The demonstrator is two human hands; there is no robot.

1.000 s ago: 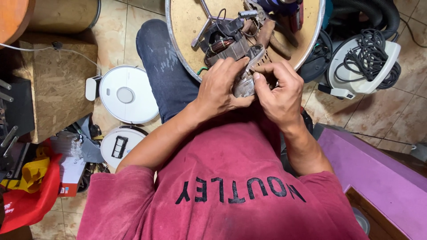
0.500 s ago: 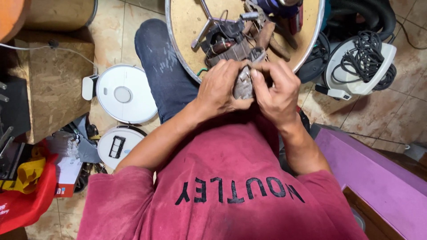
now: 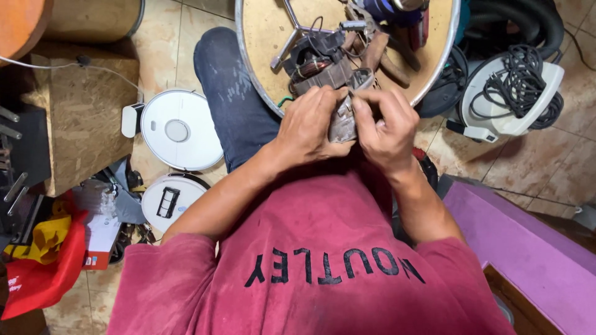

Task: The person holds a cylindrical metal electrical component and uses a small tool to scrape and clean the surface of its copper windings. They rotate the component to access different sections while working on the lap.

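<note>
Left hand (image 3: 308, 127): grip closed around a grey metal part (image 3: 343, 121).
Right hand (image 3: 388, 127): same part pinched.
Place: near edge of round tray (image 3: 261, 37).

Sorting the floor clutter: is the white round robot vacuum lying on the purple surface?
No, the white robot vacuum sits on the tiled floor beside the person's knee, far from the purple surface.
</note>
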